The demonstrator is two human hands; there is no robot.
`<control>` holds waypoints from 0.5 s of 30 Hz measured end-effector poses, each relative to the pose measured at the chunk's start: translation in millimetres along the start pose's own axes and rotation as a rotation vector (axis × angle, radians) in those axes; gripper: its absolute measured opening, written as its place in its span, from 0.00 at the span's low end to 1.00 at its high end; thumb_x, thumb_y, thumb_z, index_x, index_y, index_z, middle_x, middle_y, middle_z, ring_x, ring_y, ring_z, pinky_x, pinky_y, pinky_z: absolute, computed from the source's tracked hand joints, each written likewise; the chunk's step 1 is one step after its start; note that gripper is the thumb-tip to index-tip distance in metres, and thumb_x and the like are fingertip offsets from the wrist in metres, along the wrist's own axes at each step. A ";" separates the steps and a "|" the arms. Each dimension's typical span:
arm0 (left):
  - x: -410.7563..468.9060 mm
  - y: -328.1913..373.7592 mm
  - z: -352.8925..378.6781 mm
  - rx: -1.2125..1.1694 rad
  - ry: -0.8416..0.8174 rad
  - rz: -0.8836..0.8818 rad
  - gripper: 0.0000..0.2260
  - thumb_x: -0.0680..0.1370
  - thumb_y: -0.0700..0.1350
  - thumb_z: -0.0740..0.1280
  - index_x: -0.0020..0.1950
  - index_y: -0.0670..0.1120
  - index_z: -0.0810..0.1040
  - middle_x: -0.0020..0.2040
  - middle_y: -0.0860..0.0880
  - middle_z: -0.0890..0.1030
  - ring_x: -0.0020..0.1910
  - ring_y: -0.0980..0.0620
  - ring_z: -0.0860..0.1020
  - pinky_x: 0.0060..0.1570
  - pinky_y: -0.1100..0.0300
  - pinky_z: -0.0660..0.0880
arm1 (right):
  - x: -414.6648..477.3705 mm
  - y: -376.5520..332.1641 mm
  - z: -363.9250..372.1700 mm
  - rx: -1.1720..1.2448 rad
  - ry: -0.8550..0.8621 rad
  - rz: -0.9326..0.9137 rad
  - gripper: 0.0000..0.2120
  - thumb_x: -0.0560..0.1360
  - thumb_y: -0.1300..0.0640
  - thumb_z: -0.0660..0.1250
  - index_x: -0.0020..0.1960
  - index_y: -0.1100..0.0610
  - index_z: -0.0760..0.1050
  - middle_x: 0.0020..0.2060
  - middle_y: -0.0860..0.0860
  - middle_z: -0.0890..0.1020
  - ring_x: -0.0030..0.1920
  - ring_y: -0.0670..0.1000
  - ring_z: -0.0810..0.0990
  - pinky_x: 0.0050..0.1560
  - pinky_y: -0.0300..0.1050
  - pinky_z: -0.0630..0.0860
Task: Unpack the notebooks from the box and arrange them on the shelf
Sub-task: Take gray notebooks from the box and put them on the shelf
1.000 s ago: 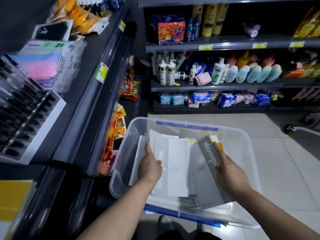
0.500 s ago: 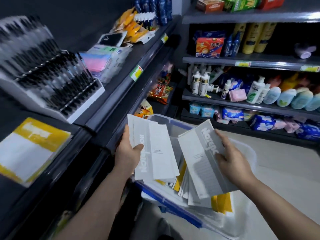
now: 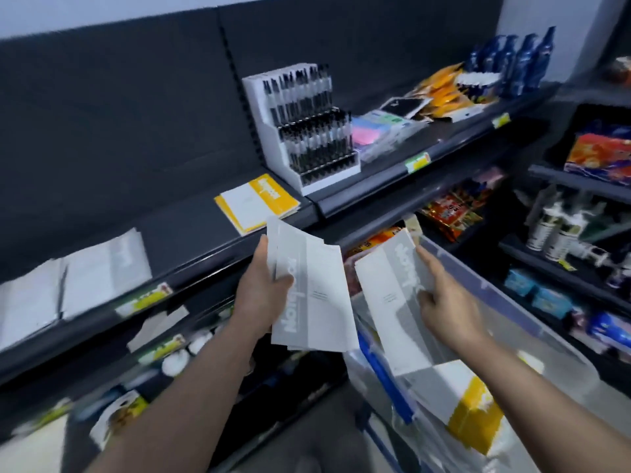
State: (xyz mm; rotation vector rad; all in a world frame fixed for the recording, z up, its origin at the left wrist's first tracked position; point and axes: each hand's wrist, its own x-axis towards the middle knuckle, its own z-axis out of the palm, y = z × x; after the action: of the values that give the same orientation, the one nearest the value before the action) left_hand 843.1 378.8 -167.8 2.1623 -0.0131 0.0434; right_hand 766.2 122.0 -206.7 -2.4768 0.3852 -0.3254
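Observation:
My left hand (image 3: 261,288) grips a small stack of grey-and-white notebooks (image 3: 316,298) just below the front edge of the dark shelf (image 3: 191,230). My right hand (image 3: 444,302) holds another grey notebook (image 3: 389,295) over the clear plastic box (image 3: 512,322). A yellow-edged notebook (image 3: 467,401) and others lie in the box under that hand. On the shelf lie a yellow-and-white notebook pile (image 3: 256,201) and, further left, grey notebooks (image 3: 102,268) laid flat.
A white pen display rack (image 3: 304,131) stands on the shelf right of the yellow notebooks, then pastel packets (image 3: 379,131) and blue bottles (image 3: 512,63). Lower shelves hold snack packs (image 3: 450,209). Toiletry shelves (image 3: 563,233) stand at the right.
Both hands have lifted their notebooks out of the box and up toward the shelf edge. My view has swung left and up, so the shelf top and its notebooks now show.

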 end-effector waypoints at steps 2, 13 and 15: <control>-13.7 -2.6 -20.5 0.021 0.060 -0.014 0.35 0.74 0.38 0.65 0.76 0.62 0.57 0.58 0.56 0.77 0.56 0.47 0.76 0.57 0.49 0.75 | 0.4 -16.9 5.2 0.008 -0.024 -0.067 0.37 0.75 0.62 0.61 0.76 0.38 0.50 0.61 0.55 0.79 0.50 0.61 0.80 0.42 0.50 0.76; -58.9 -34.6 -117.7 0.027 0.300 -0.066 0.36 0.76 0.39 0.67 0.78 0.58 0.55 0.72 0.56 0.70 0.68 0.51 0.72 0.66 0.53 0.70 | -2.3 -113.0 23.9 0.099 -0.019 -0.363 0.37 0.74 0.66 0.61 0.77 0.43 0.53 0.65 0.55 0.76 0.54 0.62 0.79 0.44 0.50 0.74; -65.4 -42.4 -136.9 0.025 0.346 -0.079 0.36 0.77 0.39 0.68 0.79 0.55 0.54 0.75 0.56 0.65 0.72 0.52 0.67 0.68 0.57 0.66 | -5.0 -133.7 32.1 0.180 -0.026 -0.396 0.37 0.74 0.66 0.61 0.76 0.42 0.54 0.67 0.53 0.74 0.56 0.61 0.78 0.48 0.52 0.76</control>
State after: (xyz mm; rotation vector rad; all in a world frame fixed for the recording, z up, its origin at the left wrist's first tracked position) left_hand 775.3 515.5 -129.1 2.1521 0.2731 0.3723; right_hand 798.1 244.3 -152.5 -2.3637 -0.1455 -0.4645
